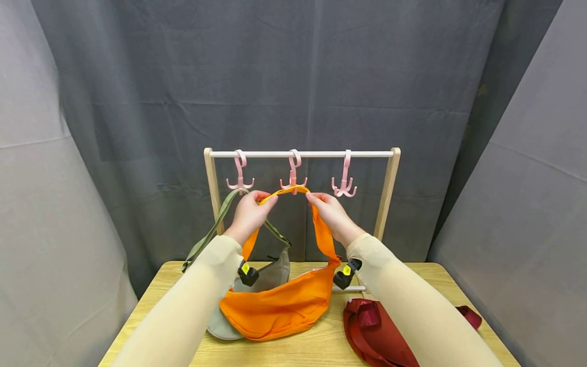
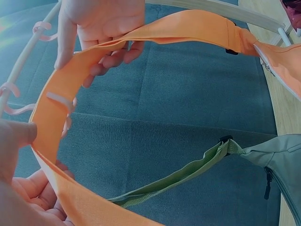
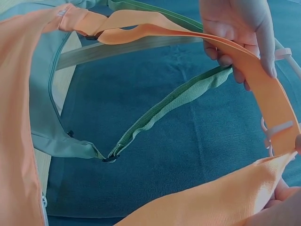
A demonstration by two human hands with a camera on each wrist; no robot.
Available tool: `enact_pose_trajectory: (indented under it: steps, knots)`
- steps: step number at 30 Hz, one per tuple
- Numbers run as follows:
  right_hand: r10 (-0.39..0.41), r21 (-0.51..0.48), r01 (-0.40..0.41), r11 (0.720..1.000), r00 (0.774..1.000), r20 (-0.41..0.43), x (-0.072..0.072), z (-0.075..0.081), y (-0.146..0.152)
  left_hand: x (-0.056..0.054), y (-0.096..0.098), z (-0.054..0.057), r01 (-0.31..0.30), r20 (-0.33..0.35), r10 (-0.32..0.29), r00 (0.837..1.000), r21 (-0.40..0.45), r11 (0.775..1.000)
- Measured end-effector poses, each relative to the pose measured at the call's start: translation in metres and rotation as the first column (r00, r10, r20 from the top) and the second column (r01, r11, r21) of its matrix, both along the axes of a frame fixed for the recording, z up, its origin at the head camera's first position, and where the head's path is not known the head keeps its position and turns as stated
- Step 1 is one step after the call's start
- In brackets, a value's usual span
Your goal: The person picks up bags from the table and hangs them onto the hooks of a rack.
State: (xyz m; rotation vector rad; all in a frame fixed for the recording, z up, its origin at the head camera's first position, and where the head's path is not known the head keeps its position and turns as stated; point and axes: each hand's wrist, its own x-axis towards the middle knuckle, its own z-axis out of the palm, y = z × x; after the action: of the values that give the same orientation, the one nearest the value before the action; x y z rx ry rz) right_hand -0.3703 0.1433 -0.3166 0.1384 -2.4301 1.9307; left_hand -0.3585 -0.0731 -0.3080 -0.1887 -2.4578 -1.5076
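Comes to three shoulder bags [image 1: 284, 308] [image 1: 278, 270] [image 1: 367, 336], three pink multi-prong hooks [image 1: 240, 173] [image 1: 292, 167] [image 1: 345, 171], one hanging rack [image 1: 321, 154], one wooden table [image 1: 323, 349], two bare hands [image 1: 249, 213] [image 1: 332, 214], two wrist cameras [image 1: 249, 276] [image 1: 343, 279].

Your left hand [image 2: 9, 188], lower left, pinches an orange strap [image 2: 183, 26], thumb on one side, fingers on the other. Your right hand [image 2: 103, 23], at top, holds the same strap further along. Between them, a pale pink prong [image 2: 59, 100] lies across the strap's inner face. Strap runs to an orange bag [image 2: 288, 66], right edge, zip visible. Below: green strap [image 2: 174, 181], black buckle [image 2: 226, 139], grey-green bag [image 2: 277, 155]. White rail [image 2: 24, 55] slants at left; dark cloth [image 2: 202, 103] behind.
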Motion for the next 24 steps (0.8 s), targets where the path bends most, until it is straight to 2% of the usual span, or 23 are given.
enact_pose_trajectory:
  steps: [11,24]
  knots:
    - [-0.013,-0.011,0.013,1.000,1.000,0.008,-0.0033,0.0009,-0.0065,-0.0037,-0.0013,-0.0014,-0.024,-0.024,0.024,0.999,-0.014,1.000]
    - [-0.005,0.021,0.005,1.000,1.000,-0.005,-0.0039,-0.0062,-0.0049,-0.0021,-0.0016,-0.0052,-0.009,0.007,0.009,1.000,-0.001,1.000]
